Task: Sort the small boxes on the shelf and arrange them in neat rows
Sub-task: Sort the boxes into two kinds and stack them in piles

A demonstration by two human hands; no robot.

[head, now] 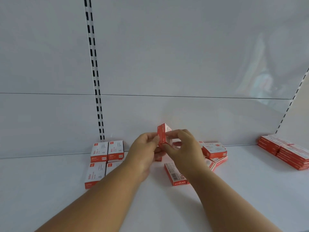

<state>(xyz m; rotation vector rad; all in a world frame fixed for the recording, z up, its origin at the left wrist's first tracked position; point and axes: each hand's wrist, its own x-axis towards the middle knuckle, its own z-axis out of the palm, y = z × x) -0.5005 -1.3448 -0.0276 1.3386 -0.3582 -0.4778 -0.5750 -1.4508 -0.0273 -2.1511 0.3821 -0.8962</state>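
Head cam: I've got one small box (163, 133) pinched btwn left hand (143, 148) & right hand (182, 148), lifted above shelf (242, 190). Mid-sort, I reckon. Next: turn it flat, set it beside the tidy rows (105, 156) at left; loose pile (212, 154) waits.

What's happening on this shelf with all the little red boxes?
A person is tidying them. Both hands, left hand and right hand, hold one small box upright above the white shelf. Four boxes already lie in neat rows at left; a loose pile waits at right.
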